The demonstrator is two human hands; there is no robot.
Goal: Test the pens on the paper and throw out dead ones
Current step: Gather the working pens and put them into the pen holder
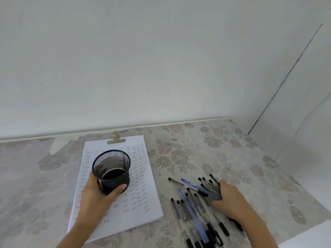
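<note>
Lying between right hand [232,199] fingers [215,203], pens [194,210]; left hand [96,193] round cup [111,169].

- Left hand [100,191], near left, on a bare forearm: fingers and thumb curl round a black wire-mesh cylindrical cup [112,167], with the thumb across its near side.
- Right hand [231,199], near right, palm down: fingers and thumb curl round a bunch of black and blue plastic pens [207,191].

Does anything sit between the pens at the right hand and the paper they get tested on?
Only bare tablecloth lies between the pens, some gripped by the right hand, and the paper. Over the paper's middle, the left hand holds a black mesh pen cup; the lower right part is uncovered.
</note>
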